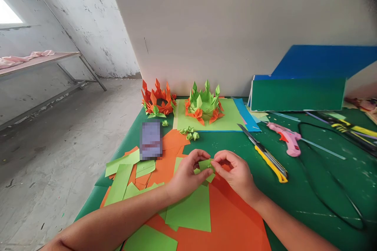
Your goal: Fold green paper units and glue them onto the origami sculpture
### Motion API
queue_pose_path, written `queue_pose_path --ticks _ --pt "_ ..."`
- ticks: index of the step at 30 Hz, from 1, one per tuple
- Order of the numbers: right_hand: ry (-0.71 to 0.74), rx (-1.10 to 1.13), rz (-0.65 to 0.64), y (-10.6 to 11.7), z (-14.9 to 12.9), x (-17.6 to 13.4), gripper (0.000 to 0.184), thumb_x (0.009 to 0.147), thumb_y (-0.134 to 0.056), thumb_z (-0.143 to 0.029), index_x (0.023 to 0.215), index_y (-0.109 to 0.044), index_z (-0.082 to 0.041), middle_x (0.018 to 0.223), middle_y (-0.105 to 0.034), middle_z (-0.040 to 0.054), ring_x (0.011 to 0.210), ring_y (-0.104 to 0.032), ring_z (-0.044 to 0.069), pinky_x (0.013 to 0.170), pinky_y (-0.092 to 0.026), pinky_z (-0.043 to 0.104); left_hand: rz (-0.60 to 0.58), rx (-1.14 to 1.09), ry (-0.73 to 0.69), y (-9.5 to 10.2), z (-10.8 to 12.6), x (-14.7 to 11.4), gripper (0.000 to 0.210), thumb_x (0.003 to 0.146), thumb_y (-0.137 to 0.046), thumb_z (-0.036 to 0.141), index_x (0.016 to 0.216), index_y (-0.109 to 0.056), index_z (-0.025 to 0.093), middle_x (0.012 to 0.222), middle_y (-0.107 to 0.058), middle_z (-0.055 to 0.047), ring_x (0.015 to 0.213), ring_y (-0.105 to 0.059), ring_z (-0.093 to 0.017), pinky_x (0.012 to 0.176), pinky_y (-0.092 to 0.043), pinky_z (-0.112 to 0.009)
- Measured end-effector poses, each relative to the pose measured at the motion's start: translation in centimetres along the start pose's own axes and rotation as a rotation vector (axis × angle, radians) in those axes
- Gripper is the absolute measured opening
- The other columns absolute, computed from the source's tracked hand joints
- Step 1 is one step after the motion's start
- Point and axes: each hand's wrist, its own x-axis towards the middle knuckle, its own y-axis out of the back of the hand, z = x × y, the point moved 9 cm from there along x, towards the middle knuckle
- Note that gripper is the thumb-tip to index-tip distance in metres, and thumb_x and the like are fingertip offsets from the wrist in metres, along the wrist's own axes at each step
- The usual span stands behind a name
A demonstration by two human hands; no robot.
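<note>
My left hand (190,174) and my right hand (237,174) meet above the paper sheets, fingertips pinched on a small piece of folded green paper (210,164). The fingers partly cover it, so its exact shape is hard to make out. Beneath them lie green paper sheets (191,213) and a large orange sheet (235,219). Beyond the hands sits a small cluster of folded green paper pieces (190,133). Farther back stand an orange folded-paper crown (159,100) and a green folded-paper crown with orange flowers (204,104).
A utility knife (266,157) with a yellow handle and a pink glue gun (287,137) with a black cord lie to the right. A blurred-out rectangular object (150,140) rests on the left. A white board (206,39) rises behind the green table (294,196).
</note>
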Motion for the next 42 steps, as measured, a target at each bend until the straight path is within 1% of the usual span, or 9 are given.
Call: queue_pose_path --ticks 3,8,16,24,28,32,35,38,42 --pt "0.009 0.005 0.003 0.0 -0.1 0.0 0.014 0.086 -0.06 -0.027 0.075 -0.056 -0.022 0.08 -0.06 0.0018 0.076 -0.058 0.015 0.066 -0.048 0.024 0.016 -0.018 0.009 0.1 0.2 -0.1 0.025 0.082 -0.064 0.03 0.101 -0.051 0.02 0.103 -0.058 -0.007 0.101 -0.057 -0.019 0.079 -0.045 -0.031" --pt "-0.012 0.043 0.001 -0.1 0.0 -0.1 0.013 0.086 -0.061 -0.029 0.076 -0.057 -0.021 0.081 -0.059 0.002 0.075 -0.057 0.014 0.065 -0.048 0.024 0.05 -0.051 0.036 0.3 -0.1 0.0 0.022 0.084 -0.061 0.032 0.098 -0.051 0.019 0.091 -0.059 -0.004 0.088 -0.058 -0.017 0.072 -0.044 -0.029" --pt "-0.19 0.215 -0.058 -0.9 1.4 -0.4 0.017 0.085 -0.062 -0.037 0.083 -0.06 -0.021 0.078 -0.059 0.0008 0.069 -0.056 0.013 0.06 -0.047 0.023 0.065 -0.107 0.082 0.6 -0.6 0.1 0.026 0.079 -0.067 0.028 0.096 -0.049 0.019 0.078 -0.058 0.0 0.075 -0.055 -0.014 0.068 -0.041 -0.028" --pt "-0.183 0.262 -0.083 -1.1 1.2 -0.3 0.015 0.089 -0.057 -0.036 0.085 -0.06 -0.022 0.081 -0.057 0.0004 0.071 -0.053 0.012 0.062 -0.045 0.022 0.049 -0.412 0.265 -0.2 -1.7 0.2 0.048 0.066 -0.078 0.039 0.091 -0.043 0.019 0.07 -0.059 0.003 0.062 -0.052 -0.009 0.057 -0.036 -0.022" --pt "-0.142 0.236 -0.058 -0.6 0.9 -0.1 0.012 0.09 -0.056 -0.033 0.086 -0.06 -0.022 0.083 -0.057 0.0002 0.075 -0.054 0.013 0.065 -0.046 0.022 0.07 -0.382 0.293 0.1 -2.1 0.3 0.05 0.066 -0.078 0.043 0.092 -0.041 0.02 0.069 -0.057 0.005 0.055 -0.047 -0.006 0.051 -0.03 -0.02" --pt "-0.131 0.258 -0.13 -1.2 0.8 0.0 0.011 0.09 -0.054 -0.032 0.093 -0.061 -0.023 0.088 -0.058 0.0012 0.079 -0.055 0.013 0.068 -0.047 0.022 0.127 -0.321 0.237 1.0 -1.7 0.3 0.047 0.068 -0.076 0.044 0.091 -0.043 0.021 0.059 -0.043 0.01 0.052 -0.038 -0.005 0.048 -0.027 -0.018" --pt "-0.137 0.29 -0.188 -1.7 0.8 -0.1 0.011 0.09 -0.054 -0.032 0.093 -0.06 -0.022 0.085 -0.057 0.0011 0.076 -0.055 0.013 0.066 -0.048 0.022 0.172 -0.347 0.216 1.4 -1.5 0.2 0.047 0.069 -0.075 0.045 0.093 -0.043 0.022 0.059 -0.042 0.011 0.053 -0.039 -0.005 0.05 -0.03 -0.017" --pt "-0.127 0.256 -0.155 -1.4 0.8 -0.1 0.012 0.091 -0.053 -0.032 0.09 -0.059 -0.022 0.083 -0.056 0.0011 0.072 -0.054 0.013 0.062 -0.047 0.022 0.169 -0.397 0.235 1.3 -1.5 0.2 0.049 0.068 -0.077 0.042 0.098 -0.043 0.024 0.061 -0.047 0.01 0.056 -0.045 -0.005 0.054 -0.038 -0.017" --pt "-0.093 0.17 -0.088 -0.6 0.6 0.1 0.012 0.092 -0.051 -0.031 0.091 -0.059 -0.022 0.085 -0.057 0.0021 0.071 -0.054 0.013 0.062 -0.047 0.024 0.154 -0.524 0.298 1.0 -2.1 0.2 0.049 0.067 -0.079 0.038 0.101 -0.047 0.022 0.061 -0.049 0.01 0.063 -0.054 -0.007 0.074 -0.052 -0.028"
